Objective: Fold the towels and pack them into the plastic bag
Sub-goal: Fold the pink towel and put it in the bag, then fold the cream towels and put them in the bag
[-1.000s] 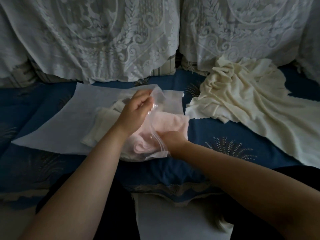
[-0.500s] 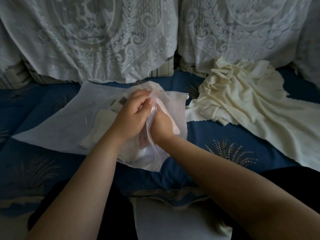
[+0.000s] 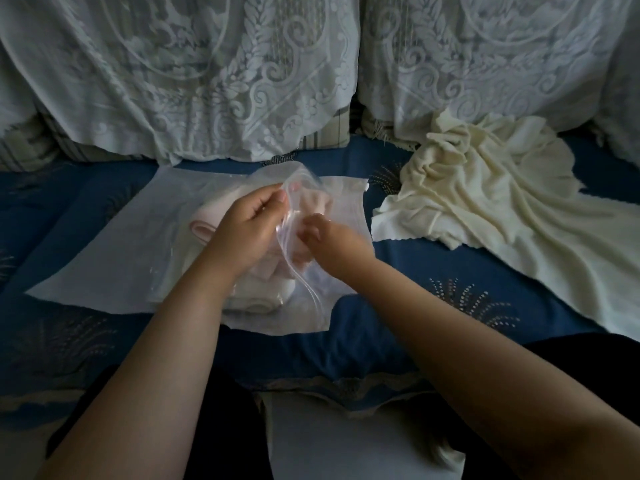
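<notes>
A clear zip-top plastic bag lies on a thin white cloth in the middle of the blue sofa seat. Folded pale pink and cream towels sit inside the bag. My left hand pinches the upper edge of the bag's mouth and holds it up. My right hand is at the mouth on the right side, fingers curled on the pink towel and the bag's rim. A crumpled cream towel lies loose to the right.
Lace-covered cushions line the back of the seat. The blue patterned sofa cover spreads around the cloth. My dark-clothed legs frame a pale floor patch at the bottom.
My right hand moved from the bag's lower right corner up into its mouth, pushing the pink towel in. The left hand kept the mouth lifted and the bag stood up more.
</notes>
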The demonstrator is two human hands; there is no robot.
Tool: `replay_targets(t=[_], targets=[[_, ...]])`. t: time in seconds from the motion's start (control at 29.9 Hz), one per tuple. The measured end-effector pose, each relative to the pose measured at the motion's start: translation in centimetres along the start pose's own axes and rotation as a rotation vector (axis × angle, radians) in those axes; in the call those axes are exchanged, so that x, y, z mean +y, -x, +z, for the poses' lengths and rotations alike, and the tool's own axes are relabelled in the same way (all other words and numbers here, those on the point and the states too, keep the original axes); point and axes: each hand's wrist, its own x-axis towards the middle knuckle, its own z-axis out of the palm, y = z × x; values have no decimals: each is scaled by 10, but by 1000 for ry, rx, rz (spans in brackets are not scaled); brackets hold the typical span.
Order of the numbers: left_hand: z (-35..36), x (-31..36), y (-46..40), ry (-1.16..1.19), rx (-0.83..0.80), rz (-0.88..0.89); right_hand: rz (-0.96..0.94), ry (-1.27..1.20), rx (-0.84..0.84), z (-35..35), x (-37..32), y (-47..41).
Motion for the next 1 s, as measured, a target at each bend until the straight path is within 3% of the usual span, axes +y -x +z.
replay_targets(t=[0.07,0.2,0.3,0.43,0.5,0.57,0.67,0.7,0.77,0.87,1.0], targets=[[5,-2,-1,3,-28,1,37,166,-85,3,21,8],[20,-7,-1,-3,-55,27,-32,-314,-155,18,20,-2],[30,-10,-6,10,-46,16,-56,-418,-140,11,14,-10],[45,-10,-17,-2,-52,-48,71,-660,-286,1,29,-8],[56,-13,-24,-33,-53,-61,176,-713,-259,-8,49,-2],[66,-15,-30,-141,-23,-1,238,-615,-86,-24,75,9],[82,-4,-33,-258,94,100,315,-19,265,-53,124,23],[87,0,-33,-243,125,147,341,183,293,-62,143,27],[101,9,-33,-186,158,227,466,443,175,-79,176,34],[125,15,-29,-238,180,300,641,451,66,-88,209,49],[151,14,-21,-403,189,460,616,385,151,-99,224,67]])
